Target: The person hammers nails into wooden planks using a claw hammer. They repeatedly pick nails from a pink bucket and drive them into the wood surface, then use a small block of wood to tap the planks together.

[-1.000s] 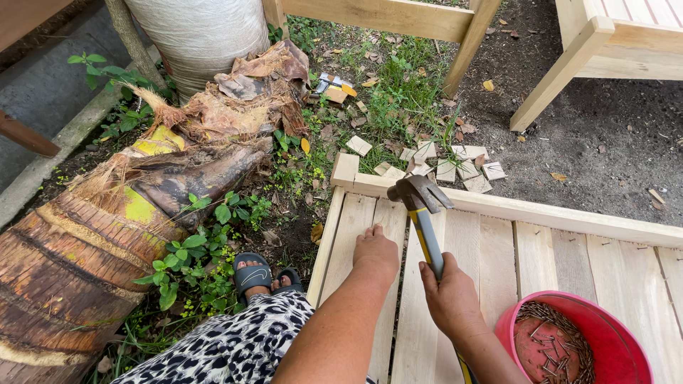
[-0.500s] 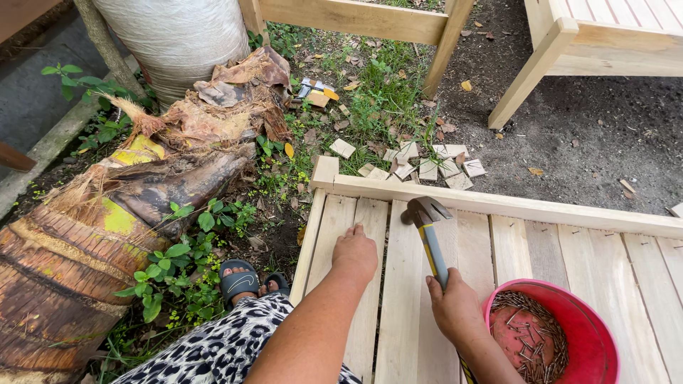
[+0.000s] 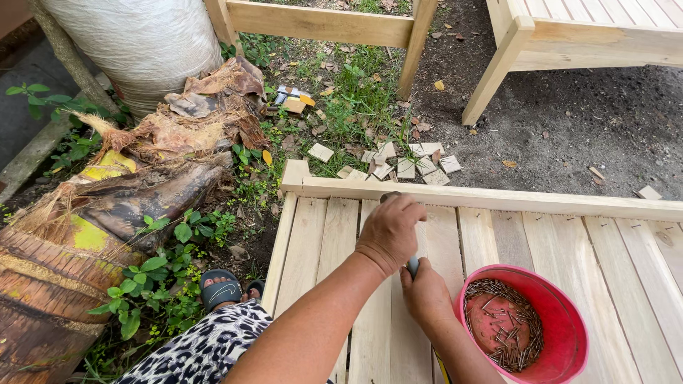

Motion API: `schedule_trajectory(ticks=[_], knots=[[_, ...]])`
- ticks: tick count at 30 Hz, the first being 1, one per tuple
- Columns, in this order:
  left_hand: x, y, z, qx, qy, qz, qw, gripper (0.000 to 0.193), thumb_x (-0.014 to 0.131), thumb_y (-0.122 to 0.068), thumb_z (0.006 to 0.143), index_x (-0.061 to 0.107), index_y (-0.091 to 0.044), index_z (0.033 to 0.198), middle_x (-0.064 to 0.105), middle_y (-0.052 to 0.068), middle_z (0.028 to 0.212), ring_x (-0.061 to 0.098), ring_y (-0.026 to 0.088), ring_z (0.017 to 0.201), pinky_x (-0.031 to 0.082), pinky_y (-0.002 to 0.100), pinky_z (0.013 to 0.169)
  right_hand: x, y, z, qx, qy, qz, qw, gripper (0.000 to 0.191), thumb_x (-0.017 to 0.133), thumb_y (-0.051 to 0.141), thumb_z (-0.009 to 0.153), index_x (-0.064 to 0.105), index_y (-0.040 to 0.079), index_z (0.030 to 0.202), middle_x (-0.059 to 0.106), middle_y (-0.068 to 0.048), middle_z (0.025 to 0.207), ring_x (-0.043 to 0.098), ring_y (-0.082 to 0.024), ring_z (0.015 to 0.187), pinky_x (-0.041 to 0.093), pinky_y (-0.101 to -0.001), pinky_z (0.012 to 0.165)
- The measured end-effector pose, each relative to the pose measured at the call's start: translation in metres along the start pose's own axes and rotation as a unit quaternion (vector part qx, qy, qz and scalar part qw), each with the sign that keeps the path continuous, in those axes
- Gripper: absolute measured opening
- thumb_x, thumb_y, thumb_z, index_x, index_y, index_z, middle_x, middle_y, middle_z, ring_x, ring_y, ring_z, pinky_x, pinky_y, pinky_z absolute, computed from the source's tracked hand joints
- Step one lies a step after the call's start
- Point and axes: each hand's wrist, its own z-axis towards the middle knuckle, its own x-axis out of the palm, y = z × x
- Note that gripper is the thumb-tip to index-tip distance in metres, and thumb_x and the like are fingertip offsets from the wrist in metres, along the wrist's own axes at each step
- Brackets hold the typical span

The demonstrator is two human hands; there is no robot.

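Starting from the left, we see a fallen palm trunk [image 3: 78, 242] with peeling brown and yellow sheaths lying on the ground beside green weeds, and a white sack [image 3: 135, 43] standing far behind it. Our sandalled foot [image 3: 220, 290] rests in the weeds just beside the slatted wooden surface [image 3: 313, 242], pale raw planks butted side by side under a cross rail [image 3: 498, 199] at the far edge. Our left hand [image 3: 390, 231] lies palm down over the planks near that rail, fingers curled and covering whatever is beneath, so we cannot tell whether it pinches anything. Just near of it our right hand [image 3: 425, 291] is closed round the hammer handle [image 3: 412, 266], of which only a short grey stretch shows between the two hands; the head is hidden under the left hand. We judge the hammer stiff and head-heavy, best gripped low on the handle as it is here. To the right a red plastic bowl [image 3: 569, 320] sits on the planks, touching nothing else, with a loose heap of nails [image 3: 505, 313]: small, hard, sharp and apt to scatter. Beyond the rail lie wood offcuts [image 3: 405, 167] on grass, then bare dark soil [image 3: 590, 135] and more pale wooden frames [image 3: 555, 35].
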Motion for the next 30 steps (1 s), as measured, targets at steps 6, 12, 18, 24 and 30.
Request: schedule_trajectory(ticks=[6, 12, 18, 24, 30], knots=[[0.047, -0.056, -0.001, 0.045, 0.142, -0.097, 0.984, 0.024, 0.058, 0.000, 0.081, 0.071, -0.012, 0.097, 0.065, 0.007, 0.100, 0.066, 0.029, 0.102, 0.055, 0.040, 0.090, 0.018, -0.016, 0.009, -0.280, -0.227, -0.078, 0.930, 0.043, 0.066, 0.036, 0.089, 0.057, 0.009, 0.121, 0.072, -0.018, 0.101, 0.069, -0.037, 0.096, 0.050, -0.0472, 0.088], [0.077, -0.074, -0.011, 0.040, 0.368, -0.016, 0.929, 0.017, 0.064, -0.005, 0.076, 0.074, -0.008, 0.090, 0.065, 0.011, 0.103, 0.067, 0.030, 0.103, 0.055, 0.042, 0.090, 0.016, -0.001, 0.001, 0.044, -0.014, -0.042, 0.998, 0.049, 0.058, 0.053, 0.099, 0.057, 0.010, 0.122, 0.071, -0.016, 0.093, 0.067, -0.037, 0.091, 0.049, -0.0463, 0.086], [0.102, -0.093, -0.014, 0.029, 0.444, 0.021, 0.895, 0.022, 0.063, -0.009, 0.086, 0.078, -0.007, 0.102, 0.069, 0.013, 0.114, 0.070, 0.031, 0.107, 0.058, 0.042, 0.091, -0.007, 0.013, -0.005, 0.100, 0.048, 0.094, 0.989, 0.039, 0.060, 0.042, 0.098, 0.058, 0.006, 0.112, 0.074, -0.021, 0.090, 0.071, -0.042, 0.087, 0.052, -0.0526, 0.079], [0.115, -0.116, -0.030, 0.063, 0.462, 0.070, 0.882, 0.060, 0.082, -0.024, 0.060, 0.074, -0.021, 0.120, 0.059, 0.010, 0.131, 0.056, 0.032, 0.125, 0.055, 0.047, 0.091, -0.028, 0.023, -0.022, 0.091, 0.050, 0.125, 0.987, 0.037, 0.057, 0.038, 0.099, 0.056, 0.004, 0.112, 0.073, -0.025, 0.094, 0.069, -0.045, 0.094, 0.051, -0.0557, 0.083], [0.118, -0.120, -0.033, 0.136, 0.517, 0.109, 0.838, 0.022, 0.066, -0.027, 0.086, 0.082, -0.026, 0.102, 0.062, 0.005, 0.129, 0.057, 0.027, 0.125, 0.056, 0.042, 0.094, -0.041, 0.031, -0.027, 0.102, 0.076, 0.133, 0.983, 0.038, 0.055, 0.038, 0.101, 0.055, 0.002, 0.113, 0.072, -0.027, 0.095, 0.068, -0.047, 0.096, 0.051, -0.0554, 0.085]])
